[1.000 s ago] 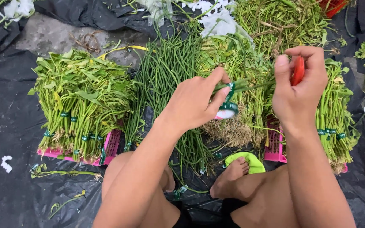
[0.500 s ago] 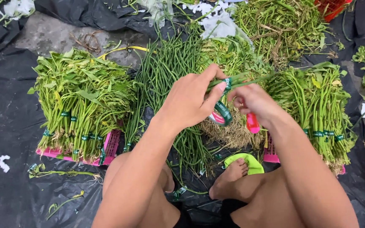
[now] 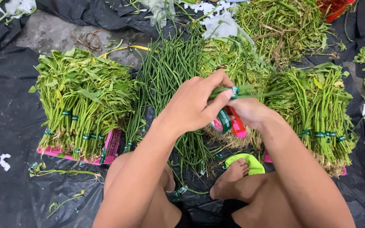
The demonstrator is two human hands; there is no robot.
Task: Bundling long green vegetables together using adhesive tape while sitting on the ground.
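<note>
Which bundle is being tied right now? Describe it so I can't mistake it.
Start from the long bean pile at centre. Just to its right, both hands meet: the left hand pinches a small bunch of green stems, the right hand under it. Unlike the stacked bundles on the pink trays, this bunch is held up, with green tape hanging from it.

Tied bundles of leafy green stalks (image 3: 83, 109) are stacked on a pink plastic crate (image 3: 110, 145) at the black plastic sheet's (image 3: 5, 122) left side.
</note>
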